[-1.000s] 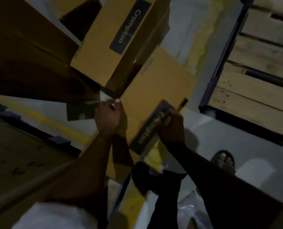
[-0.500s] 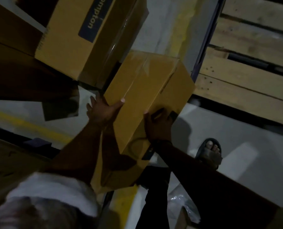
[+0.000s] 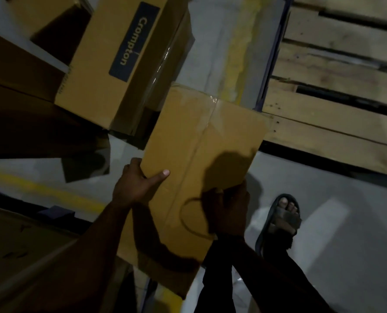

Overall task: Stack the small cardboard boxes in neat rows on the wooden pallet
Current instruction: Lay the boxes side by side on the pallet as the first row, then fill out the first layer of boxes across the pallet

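— Box (image 3: 201, 141) tipped up since a second ago: taped face now toward us, its far corner overlapping the pallet's (image 3: 337, 129) near board.
— Hands?
— Left hand (image 3: 136, 188) grips the left edge, thumb on top. Right hand (image 3: 228, 211) is curled round the near right edge. Box is held off the floor, beside the Crompton box (image 3: 120, 64).

Matt brown cardboard box (image 3: 201, 141) with glossy clear tape seam, rough pale wooden pallet (image 3: 337, 132), smooth grey floor (image 3: 346, 245)
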Available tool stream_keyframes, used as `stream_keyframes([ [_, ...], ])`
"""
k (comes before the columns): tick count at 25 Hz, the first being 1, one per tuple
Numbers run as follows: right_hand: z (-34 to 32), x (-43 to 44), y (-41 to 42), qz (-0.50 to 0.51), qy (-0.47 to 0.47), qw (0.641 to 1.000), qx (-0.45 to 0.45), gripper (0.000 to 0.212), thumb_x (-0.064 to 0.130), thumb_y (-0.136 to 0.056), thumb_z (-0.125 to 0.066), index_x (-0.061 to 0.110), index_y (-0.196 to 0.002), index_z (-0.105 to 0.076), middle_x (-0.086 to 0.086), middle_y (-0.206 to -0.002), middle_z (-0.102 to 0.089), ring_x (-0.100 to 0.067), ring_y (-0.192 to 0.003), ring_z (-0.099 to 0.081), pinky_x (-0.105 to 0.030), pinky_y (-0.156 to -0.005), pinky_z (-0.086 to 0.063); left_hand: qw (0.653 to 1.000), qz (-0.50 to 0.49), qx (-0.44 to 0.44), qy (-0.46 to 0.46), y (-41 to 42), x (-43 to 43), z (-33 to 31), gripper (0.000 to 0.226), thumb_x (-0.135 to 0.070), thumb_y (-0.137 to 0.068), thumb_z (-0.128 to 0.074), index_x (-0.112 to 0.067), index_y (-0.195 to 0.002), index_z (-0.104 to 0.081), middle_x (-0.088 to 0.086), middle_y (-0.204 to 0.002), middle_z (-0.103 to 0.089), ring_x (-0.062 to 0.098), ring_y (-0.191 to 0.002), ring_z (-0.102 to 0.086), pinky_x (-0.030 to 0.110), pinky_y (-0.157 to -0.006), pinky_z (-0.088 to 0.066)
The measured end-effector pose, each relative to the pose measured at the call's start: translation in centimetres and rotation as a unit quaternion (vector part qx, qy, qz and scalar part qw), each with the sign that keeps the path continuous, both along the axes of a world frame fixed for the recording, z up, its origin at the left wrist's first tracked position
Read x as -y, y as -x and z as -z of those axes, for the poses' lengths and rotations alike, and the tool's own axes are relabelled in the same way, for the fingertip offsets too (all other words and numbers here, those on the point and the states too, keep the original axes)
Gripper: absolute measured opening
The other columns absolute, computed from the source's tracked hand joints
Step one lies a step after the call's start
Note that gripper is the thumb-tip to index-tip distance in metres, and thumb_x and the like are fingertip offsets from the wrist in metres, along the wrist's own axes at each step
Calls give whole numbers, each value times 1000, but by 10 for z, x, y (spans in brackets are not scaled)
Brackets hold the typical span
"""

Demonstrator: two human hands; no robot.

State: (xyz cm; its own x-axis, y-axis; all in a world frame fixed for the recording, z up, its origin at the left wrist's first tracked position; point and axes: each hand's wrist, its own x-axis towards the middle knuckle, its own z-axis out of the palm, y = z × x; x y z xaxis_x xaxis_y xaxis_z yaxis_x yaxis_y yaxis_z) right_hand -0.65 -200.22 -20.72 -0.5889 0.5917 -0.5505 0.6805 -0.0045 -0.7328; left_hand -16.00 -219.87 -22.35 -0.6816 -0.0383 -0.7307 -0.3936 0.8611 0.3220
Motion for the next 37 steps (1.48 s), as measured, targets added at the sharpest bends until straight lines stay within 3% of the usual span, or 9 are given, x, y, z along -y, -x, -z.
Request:
stream_keyframes([
  [5, -64, -87, 34, 34, -96, 992, -75, 82, 42, -94, -62, 11, -159, -23, -8, -153, -44, -15, -134, -46, -20, -109, -36, 988, 54, -129, -70, 12, -66, -86, 94, -94, -64, -58, -36, -138, -47, -11, -124, -63, 13, -92, -66, 45, -84, -59],
  [7, -89, -139, 58, 54, -137, 986, -74, 90, 51, -88, -63, 13, -158, -24, -10, -152, -45, -22, -133, -48, -30, -110, -40, 979, 68, -164, -105, 24, -106, -114, 92, -96, -66, -54, -39, -139, -48, -12, -127, -63, 8, -90, -67, 43, -82, -59],
  [10, -114, -239, 97, 63, -167, 982, -52, 92, 65, -81, -57, 23, -156, -25, -6, -151, -45, -30, -135, -47, -51, -110, -42, 965, 114, -175, -158, 54, -194, -136, 89, -96, -70, -50, -46, -143, -45, -9, -134, -60, 15, -113, -63, 46, -94, -56],
  [15, -122, -389, 146, 33, -157, 987, -30, 84, 56, -74, -68, 18, -144, -41, -10, -139, -53, -30, -125, -55, -45, -101, -50, 949, 142, -193, -206, 106, -343, -143, 95, -60, -88, -69, -23, -162, -22, 7, -160, -39, 25, -144, -41, 39, -114, -38],
  [17, -105, -403, 129, 2, -127, 992, 5, 73, 43, -82, -74, 15, -143, -44, -14, -138, -54, -32, -124, -56, -41, -98, -51, 957, 184, -160, -156, 93, -374, -134, 104, -57, -87, -71, -19, -164, -11, 15, -164, -27, 30, -147, -34, 38, -114, -34],
  [21, -69, -385, 63, -125, -173, 965, 152, 89, 60, -79, -68, 27, -153, -30, -15, -161, -25, -38, -141, -32, -57, -109, -40, 968, 215, -80, -100, 34, -374, -88, 122, -64, -76, -78, -32, -163, 2, 19, -166, -16, 38, -144, -36, 46, -112, -40],
  [25, -58, -376, 17, -140, -196, 956, 167, 100, 60, -82, -70, 36, -159, -13, -7, -166, 11, -42, -148, -17, -55, -114, -32, 970, 181, -69, -148, -1, -350, -57, 135, -69, -67, -82, -31, -161, 6, 12, -161, -33, 32, -142, -40, 45, -111, -44],
  [32, -37, -392, 25, -189, -136, 969, 84, 126, 59, -66, -86, 46, -158, 0, -8, -163, 7, -42, -144, -30, -46, -117, -36, 934, 285, -145, -158, 15, -369, -66, 141, -47, -69, -91, -28, -160, 16, -5, -171, 6, 22, -157, 2, 37, -120, -24],
  [37, -49, -403, 41, -197, -174, 963, 60, 120, 60, -69, -83, 37, -160, -8, -5, -165, 6, -39, -147, -23, -47, -116, -36, 935, 281, -159, -145, 22, -373, -88, 129, -49, -75, -86, -47, -158, 12, 1, -170, 6, 27, -156, -11, 44, -108, -40],
])
